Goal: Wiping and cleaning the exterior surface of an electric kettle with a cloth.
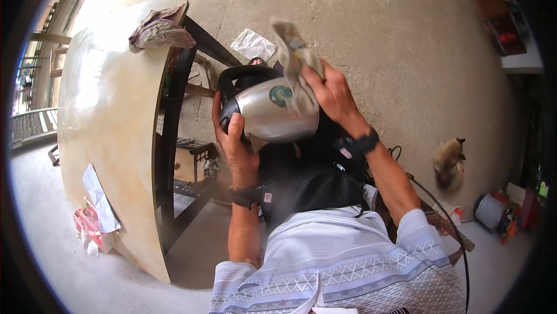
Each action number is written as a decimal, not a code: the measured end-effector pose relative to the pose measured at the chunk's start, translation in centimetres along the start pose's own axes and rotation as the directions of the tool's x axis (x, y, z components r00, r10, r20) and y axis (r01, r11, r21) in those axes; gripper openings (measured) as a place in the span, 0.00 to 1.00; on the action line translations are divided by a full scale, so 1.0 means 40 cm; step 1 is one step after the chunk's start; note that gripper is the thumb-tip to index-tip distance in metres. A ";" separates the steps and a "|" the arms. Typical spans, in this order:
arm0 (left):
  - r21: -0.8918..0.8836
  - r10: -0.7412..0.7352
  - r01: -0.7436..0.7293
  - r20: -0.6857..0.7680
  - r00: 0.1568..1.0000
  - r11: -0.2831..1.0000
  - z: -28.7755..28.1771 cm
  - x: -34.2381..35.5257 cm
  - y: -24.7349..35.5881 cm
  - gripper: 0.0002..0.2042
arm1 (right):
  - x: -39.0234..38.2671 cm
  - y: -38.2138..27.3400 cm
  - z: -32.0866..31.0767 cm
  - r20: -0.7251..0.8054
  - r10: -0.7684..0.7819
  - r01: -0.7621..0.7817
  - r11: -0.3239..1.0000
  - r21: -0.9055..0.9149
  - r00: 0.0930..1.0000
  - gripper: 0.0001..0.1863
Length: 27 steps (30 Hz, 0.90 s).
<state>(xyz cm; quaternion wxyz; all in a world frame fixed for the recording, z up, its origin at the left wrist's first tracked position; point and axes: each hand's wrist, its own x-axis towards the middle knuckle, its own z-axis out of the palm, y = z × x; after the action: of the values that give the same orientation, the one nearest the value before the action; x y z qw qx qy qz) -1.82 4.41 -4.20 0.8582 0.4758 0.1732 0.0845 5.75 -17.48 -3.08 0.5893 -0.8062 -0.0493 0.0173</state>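
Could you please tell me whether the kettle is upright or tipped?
Tipped: the kettle is held sideways, its black end at the left hand, its silver side turned up toward the camera.

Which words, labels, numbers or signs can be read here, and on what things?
None can be read.
Kettle: round green label, print too small.
Left wrist strap: pale tag beside it, too small.
Pink packet: any print too blurred.

Head-worn fisheye: looks down from close above shirt (342,244), floor (394,35) farther below.
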 end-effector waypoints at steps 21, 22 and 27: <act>0.298 0.019 -0.053 0.115 0.993 0.953 0.029 -0.018 0.062 0.48 | 0.013 0.020 -0.020 0.145 0.002 0.019 0.990 -0.137 0.989 0.26; 0.353 -0.004 -0.071 0.210 0.978 0.933 0.011 -0.013 0.079 0.50 | 0.028 0.023 -0.021 0.141 0.046 -0.025 0.989 -0.144 0.989 0.24; 0.606 -0.159 -0.246 0.535 0.829 0.756 -0.093 0.014 0.147 0.69 | 0.064 0.052 -0.023 0.118 0.126 -0.104 0.979 -0.177 0.985 0.22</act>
<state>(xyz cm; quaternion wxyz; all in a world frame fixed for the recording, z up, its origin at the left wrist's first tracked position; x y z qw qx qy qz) -2.60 10.66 -1.15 0.6471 0.7515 -0.0777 -0.1024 8.50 -18.73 -4.69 0.5121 -0.8522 -0.0419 0.0992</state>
